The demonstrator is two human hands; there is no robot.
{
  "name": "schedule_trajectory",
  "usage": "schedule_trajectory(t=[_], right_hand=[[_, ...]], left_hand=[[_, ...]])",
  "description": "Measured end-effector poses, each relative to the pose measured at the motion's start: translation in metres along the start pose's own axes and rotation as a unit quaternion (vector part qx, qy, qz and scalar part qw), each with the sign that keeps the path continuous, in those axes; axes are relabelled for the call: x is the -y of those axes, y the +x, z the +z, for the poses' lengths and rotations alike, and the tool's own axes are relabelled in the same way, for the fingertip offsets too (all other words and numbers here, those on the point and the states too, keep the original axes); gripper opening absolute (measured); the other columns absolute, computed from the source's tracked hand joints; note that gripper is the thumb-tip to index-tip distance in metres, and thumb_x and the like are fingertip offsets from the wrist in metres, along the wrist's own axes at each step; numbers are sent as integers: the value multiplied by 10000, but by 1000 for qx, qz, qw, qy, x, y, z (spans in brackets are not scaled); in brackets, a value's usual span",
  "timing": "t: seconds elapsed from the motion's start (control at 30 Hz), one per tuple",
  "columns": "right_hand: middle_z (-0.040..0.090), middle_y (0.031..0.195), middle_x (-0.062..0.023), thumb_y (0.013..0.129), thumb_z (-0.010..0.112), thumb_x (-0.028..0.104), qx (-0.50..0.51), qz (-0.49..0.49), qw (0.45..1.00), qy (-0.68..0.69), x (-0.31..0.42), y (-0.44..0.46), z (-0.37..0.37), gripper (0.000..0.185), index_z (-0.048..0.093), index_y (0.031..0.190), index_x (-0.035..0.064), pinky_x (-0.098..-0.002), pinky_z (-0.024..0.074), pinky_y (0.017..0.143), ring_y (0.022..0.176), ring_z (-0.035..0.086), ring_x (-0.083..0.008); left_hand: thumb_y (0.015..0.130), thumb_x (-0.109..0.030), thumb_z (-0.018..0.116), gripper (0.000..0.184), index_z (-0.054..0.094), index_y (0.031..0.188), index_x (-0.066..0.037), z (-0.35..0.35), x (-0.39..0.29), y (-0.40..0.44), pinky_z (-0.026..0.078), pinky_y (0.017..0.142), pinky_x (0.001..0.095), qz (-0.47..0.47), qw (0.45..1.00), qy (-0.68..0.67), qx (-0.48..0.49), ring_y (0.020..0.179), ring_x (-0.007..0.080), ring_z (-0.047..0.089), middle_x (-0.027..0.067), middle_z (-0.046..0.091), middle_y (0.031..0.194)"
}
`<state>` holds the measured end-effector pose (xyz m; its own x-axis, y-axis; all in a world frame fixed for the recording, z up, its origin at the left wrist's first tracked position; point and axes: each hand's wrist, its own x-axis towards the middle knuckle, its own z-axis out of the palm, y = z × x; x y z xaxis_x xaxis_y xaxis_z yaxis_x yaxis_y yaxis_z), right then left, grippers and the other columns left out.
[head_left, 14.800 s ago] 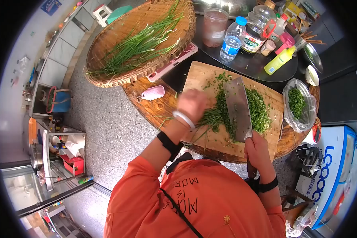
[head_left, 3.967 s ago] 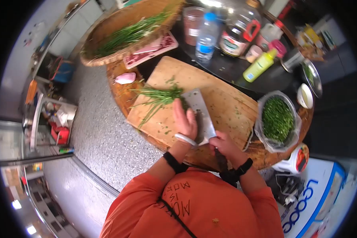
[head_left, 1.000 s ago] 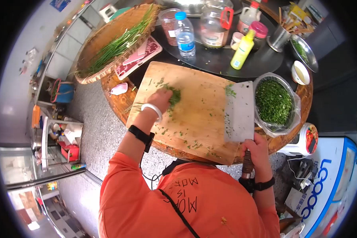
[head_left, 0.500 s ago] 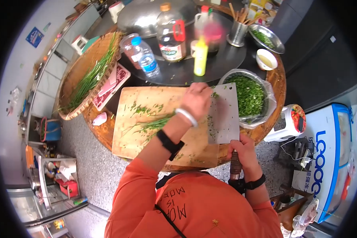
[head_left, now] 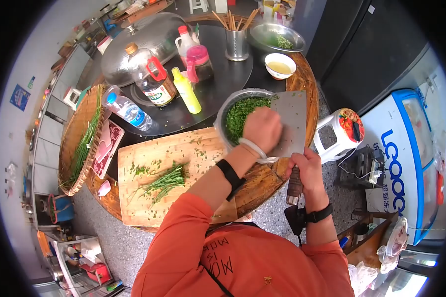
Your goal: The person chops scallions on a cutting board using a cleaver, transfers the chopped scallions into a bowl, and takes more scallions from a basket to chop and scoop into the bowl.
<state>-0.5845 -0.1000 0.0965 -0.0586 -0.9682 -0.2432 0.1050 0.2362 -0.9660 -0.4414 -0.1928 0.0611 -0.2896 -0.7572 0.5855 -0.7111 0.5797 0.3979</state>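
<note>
My right hand [head_left: 306,171] is wrapped round the dark handle of a cleaver [head_left: 293,119]. The wide blade is tilted up over the right side of a plastic-lined bowl [head_left: 222,126]. Chopped green chives [head_left: 245,111] fill that bowl. My left hand [head_left: 263,129], slightly blurred, is curled closed beside the blade, above the chives; its fingertips are hidden. Green bits stick to the top of the blade. On the wooden cutting board [head_left: 208,148] lies a bunch of partly cut chives [head_left: 166,180] among scattered pieces.
A wicker basket [head_left: 67,148] with long chives and a tray of meat [head_left: 115,141] lie left. Behind the board stand a water bottle [head_left: 129,111], a sauce bottle [head_left: 151,79] and a yellow bottle [head_left: 187,91]. A small white bowl [head_left: 281,73] sits at the back right.
Both hands and the cleaver have gone from the board's right edge to above the bowl of chopped chives. My view has swung to the right.
</note>
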Motion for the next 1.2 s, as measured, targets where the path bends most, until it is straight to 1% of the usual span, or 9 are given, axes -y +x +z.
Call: schedule_trajectory(t=[0.07,0.27,0.33,0.37,0.43,0.57,0.7,0.8,1.2], right_hand=[[531,556,-66,772,502,44,-13,1,1000,16,7,6,-1,92,525,697,-3,-261,425,425,444,513,-142],[566,558,-89,761,514,27,2,-55,998,-27,8,17,-21,60,534,717,-10,-263,430,425,428,533,-180],[559,591,-78,735,557,27,-16,-383,828,-410,-3,25,-31,58,551,792,18,-275,429,430,466,546,-227],[559,591,-78,735,557,27,-20,-382,828,-411,0,27,-34,58,551,792,18,-275,429,430,466,546,-227],[519,621,-69,676,598,36,-43,-492,650,-578,12,32,-39,213,555,884,50,-302,429,451,544,549,-258],[488,700,-57,662,567,86,0,-509,548,-663,19,34,-47,285,553,944,45,-325,423,524,623,521,-230],[485,725,-56,675,547,123,14,-512,520,-684,20,35,-41,297,555,959,34,-323,420,545,647,507,-218],[479,715,-48,681,542,136,16,-525,509,-682,31,35,-36,239,547,902,44,-325,419,550,649,504,-212],[471,674,-58,667,544,72,-42,-486,502,-714,58,22,-84,184,565,849,74,-344,425,539,603,492,-224]], left_hand=[[702,-122,575,95,562,792,-96,5,-5,-1,419,686,406,68,996,-49,11,812,281,528,79,536,801],[716,-67,547,112,569,825,-81,-11,59,-9,463,647,401,-117,983,137,33,773,314,575,123,588,760],[758,-65,517,96,576,834,-75,-31,87,-4,474,630,422,-159,978,126,-40,734,332,590,144,605,734],[780,-73,505,93,581,834,-73,-39,98,-3,477,624,430,-173,973,117,-93,713,341,592,152,608,723],[807,-105,502,93,584,826,-63,-70,82,7,474,631,426,-164,971,53,-163,720,338,593,152,614,746],[755,-235,606,261,605,925,-38,-68,46,16,472,742,391,18,997,7,-72,853,327,575,151,609,892],[588,-403,719,842,400,1296,-78,-41,-11,16,288,984,513,131,973,24,190,1264,340,318,146,344,1366],[591,-435,706,978,235,1383,-106,-22,-29,24,175,1034,553,99,937,20,335,1343,312,161,90,206,1448],[633,-499,641,915,293,1359,-64,-33,22,27,115,1051,565,-34,887,160,432,1364,271,105,86,181,1464]])
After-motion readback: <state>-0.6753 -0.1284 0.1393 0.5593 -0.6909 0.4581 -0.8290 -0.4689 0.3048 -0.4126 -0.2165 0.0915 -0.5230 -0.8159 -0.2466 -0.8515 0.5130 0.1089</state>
